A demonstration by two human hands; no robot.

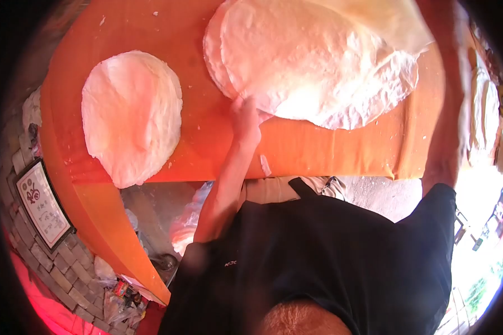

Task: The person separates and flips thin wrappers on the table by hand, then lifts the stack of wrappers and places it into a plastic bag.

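A stack of large, thin, pale round sheets, like flatbread point(296, 61), lies on the orange-covered table point(207, 151) at the top middle. My left hand point(247, 118) is at the stack's lower left edge, its fingers closed on the rim of a sheet. On the right, my right arm reaches up past the stack, and its hand is beyond the top of the view. Near that arm, a thin, translucent sheet point(399, 25) is raised over the stack's upper right part. One separate pale round sheet point(133, 117) lies to the left, its lower tip at the table's front edge.
A framed sign point(43, 204) leans by grey bricks point(67, 268) at the left. Plastic bags point(190, 220) are below the table's front edge. Packets and wrappers point(123, 298) lie at the lower left. More pale sheets point(482, 114) are at the far right.
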